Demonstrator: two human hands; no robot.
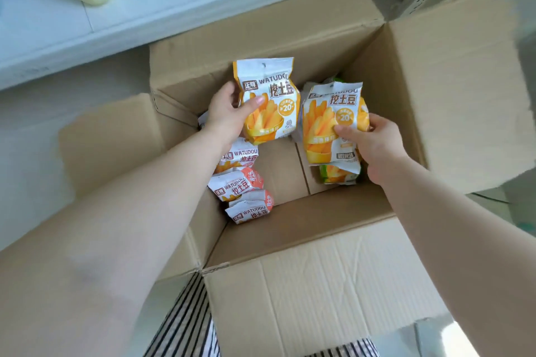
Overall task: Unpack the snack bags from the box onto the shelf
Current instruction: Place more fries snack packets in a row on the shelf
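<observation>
Snack bags [268, 101] (one per hand) above box [290, 38]; lower bags partly hidden

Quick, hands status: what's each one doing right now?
Left hand: grips a yellow snack bag.
Right hand: grips another yellow snack bag.

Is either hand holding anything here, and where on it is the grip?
Both. The left hand grips a yellow snack bag by its left edge; the right hand grips another yellow bag at its lower right side.
</observation>
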